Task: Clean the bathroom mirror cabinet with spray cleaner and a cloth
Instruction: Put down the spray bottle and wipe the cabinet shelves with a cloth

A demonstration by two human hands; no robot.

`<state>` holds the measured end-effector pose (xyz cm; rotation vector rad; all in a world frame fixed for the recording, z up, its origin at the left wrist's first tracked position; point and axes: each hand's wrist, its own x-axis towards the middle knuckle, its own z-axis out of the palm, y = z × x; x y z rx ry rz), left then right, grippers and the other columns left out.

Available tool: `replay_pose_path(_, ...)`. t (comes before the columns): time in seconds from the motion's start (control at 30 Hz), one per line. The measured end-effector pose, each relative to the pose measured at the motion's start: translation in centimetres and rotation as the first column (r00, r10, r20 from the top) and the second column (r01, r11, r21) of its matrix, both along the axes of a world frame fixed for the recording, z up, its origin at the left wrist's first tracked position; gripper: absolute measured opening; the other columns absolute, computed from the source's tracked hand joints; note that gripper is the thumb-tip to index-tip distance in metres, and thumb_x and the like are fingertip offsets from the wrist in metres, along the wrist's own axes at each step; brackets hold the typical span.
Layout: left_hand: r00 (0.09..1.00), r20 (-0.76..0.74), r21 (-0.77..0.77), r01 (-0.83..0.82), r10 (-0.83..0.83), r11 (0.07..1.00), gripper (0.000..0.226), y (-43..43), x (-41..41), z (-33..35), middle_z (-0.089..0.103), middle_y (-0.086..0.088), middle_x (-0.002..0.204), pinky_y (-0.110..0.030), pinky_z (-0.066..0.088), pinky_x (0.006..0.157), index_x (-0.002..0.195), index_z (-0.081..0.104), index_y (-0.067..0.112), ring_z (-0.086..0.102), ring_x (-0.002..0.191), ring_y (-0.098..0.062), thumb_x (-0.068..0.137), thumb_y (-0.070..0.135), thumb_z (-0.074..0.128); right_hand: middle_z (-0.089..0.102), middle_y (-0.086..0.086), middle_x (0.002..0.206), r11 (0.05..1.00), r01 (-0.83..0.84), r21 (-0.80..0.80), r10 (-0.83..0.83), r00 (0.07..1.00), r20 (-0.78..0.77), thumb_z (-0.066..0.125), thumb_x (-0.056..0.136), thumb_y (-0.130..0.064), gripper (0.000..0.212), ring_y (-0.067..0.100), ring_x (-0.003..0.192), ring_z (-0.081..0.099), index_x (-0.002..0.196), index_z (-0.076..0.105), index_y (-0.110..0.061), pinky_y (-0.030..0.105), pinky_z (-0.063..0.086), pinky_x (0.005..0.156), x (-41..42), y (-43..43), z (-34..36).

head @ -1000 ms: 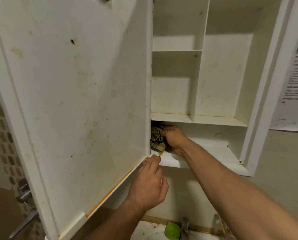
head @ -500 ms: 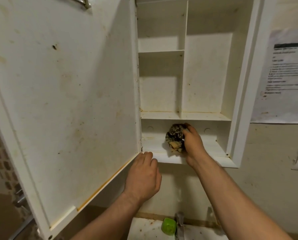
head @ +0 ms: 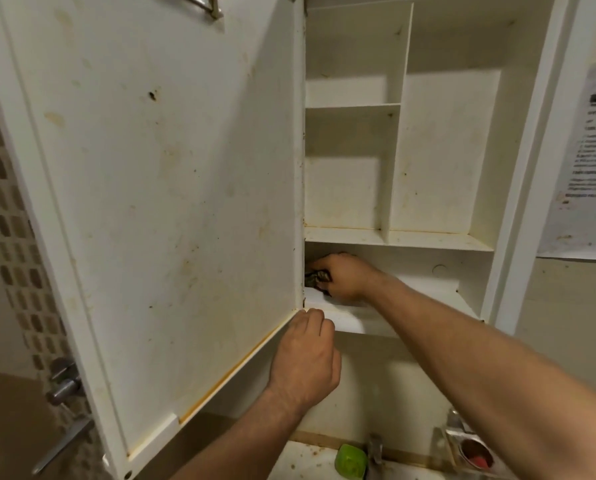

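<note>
Cloth (head: pixel 315 276) leftward, inside right hand (head: pixel 345 276)

Warm, yellowish light is falling from above and behind me, making the scene moderately bright but flat. It is lighting the lower backs of the cabinet (head: pixel 445 150) compartments, while the shelves (head: pixel 352 106) are throwing soft-edged shadows across their tops. A faint diagonal shade is crossing the upper part of the door (head: pixel 168 202). My right hand (head: pixel 345 277) is shading the cloth (head: pixel 315 276), which is showing only as a dark, murky patch. The cabinet is dimming the wall (head: pixel 376 382) beneath it. The paper (head: pixel 594 161) at the right edge is smearing, its print unreadable. The wide lens is bowing the door and cabinet outward, and the lower left is sinking into dim blur around the handle (head: pixel 64 386).
</note>
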<state>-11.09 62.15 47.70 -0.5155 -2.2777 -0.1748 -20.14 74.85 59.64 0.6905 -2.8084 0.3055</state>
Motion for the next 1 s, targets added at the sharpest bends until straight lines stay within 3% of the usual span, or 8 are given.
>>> replay_pose_path(0.13,0.999,0.036,-0.054,-0.006,0.008,0.999,0.023,-0.1,0.3,0.7,0.057,-0.004,0.088,-0.032,0.054,0.076,0.089,0.061,0.016,0.055,0.080,-0.020,0.082,0.028,0.043,0.067,-0.001,0.102,0.890,0.109,0.443,-0.135,0.991,0.026,0.057,0.093,-0.027,0.021,0.022,0.085,0.059,0.113,0.064,-0.026,0.030,0.044,0.065,1.9,-1.9,2.5)
replay_pose_path(0.3,0.991,0.127,-0.165,-0.011,0.032,0.986,0.023,-0.5,1.6,1.6,0.057,-0.008,0.097,-0.036,0.052,0.085,0.097,0.061,0.014,0.056,0.088,-0.024,0.083,0.029,0.051,0.067,-0.002,0.108,0.491,0.327,0.807,-0.380,0.914,-0.139,0.054,0.100,-0.022,0.020,0.020,0.098,0.067,0.116,0.066,-0.020,0.033,0.048,0.068,5.5,-1.2,3.4)
replay_pose_path(0.37,0.988,0.151,-0.170,-0.013,0.039,0.985,0.026,-0.4,1.9,2.0,0.056,-0.009,0.100,-0.038,0.050,0.088,0.100,0.060,0.014,0.055,0.091,-0.025,0.087,0.031,0.046,0.064,0.004,0.113,0.634,0.392,0.667,-0.396,0.905,-0.155,0.055,0.096,-0.015,0.021,0.024,0.090,0.062,0.116,0.064,-0.016,0.036,0.048,0.067,7.1,2.1,2.4)
replay_pose_path(0.47,0.980,0.186,-0.187,-0.032,0.068,0.982,0.030,0.7,1.9,2.5,0.054,-0.010,0.106,-0.041,0.046,0.094,0.106,0.057,0.013,0.051,0.096,-0.026,0.092,0.033,0.040,0.066,0.007,0.096,0.890,0.453,-0.048,-0.454,0.891,0.002,0.070,0.084,-0.015,0.028,0.022,0.079,0.062,0.107,0.054,-0.013,0.038,0.053,0.062,10.1,8.2,1.3)
replay_pose_path(0.57,0.972,0.202,-0.166,-0.086,0.119,0.982,0.031,1.4,1.7,2.6,0.055,-0.011,0.109,-0.042,0.045,0.094,0.110,0.056,0.013,0.052,0.098,-0.028,0.095,0.034,0.039,0.074,0.004,0.087,0.612,0.386,-0.690,-0.318,0.919,0.232,0.078,0.086,-0.028,0.017,0.017,0.077,0.070,0.093,0.065,-0.020,0.034,0.059,0.063,12.6,11.9,0.0)
replay_pose_path(0.83,0.960,0.215,-0.177,-0.142,0.179,0.974,0.038,3.5,1.9,3.0,0.051,-0.014,0.119,-0.047,0.040,0.104,0.121,0.052,0.011,0.053,0.106,-0.034,0.098,0.035,0.034,0.061,-0.010,0.100,0.514,0.278,-0.811,-0.535,0.843,-0.050,0.058,0.102,-0.034,0.019,0.011,0.091,0.059,0.117,0.061,-0.023,0.023,0.045,0.078,15.2,13.5,-0.1)
replay_pose_path(0.9,0.965,0.207,-0.158,-0.130,0.162,0.979,0.041,3.8,1.9,2.7,0.049,-0.016,0.132,-0.049,0.035,0.111,0.127,0.050,0.011,0.049,0.118,-0.035,0.098,0.034,0.033,0.065,-0.003,0.097,0.303,0.254,-0.919,-0.581,0.813,0.034,0.058,0.102,-0.025,0.014,0.017,0.092,0.064,0.111,0.062,-0.016,0.023,0.049,0.073,15.0,13.5,0.1)
replay_pose_path(1.0,0.974,0.207,-0.122,-0.064,0.089,0.991,0.048,4.2,1.7,2.4,0.037,-0.018,0.155,-0.050,0.023,0.122,0.139,0.045,0.010,0.033,0.144,-0.036,0.098,0.032,0.035,0.071,0.018,0.113,-0.440,0.196,-0.877,-0.271,0.902,0.337,0.062,0.099,-0.016,0.017,0.032,0.105,0.070,0.110,0.068,-0.006,0.043,0.057,0.094,15.0,13.0,0.5)
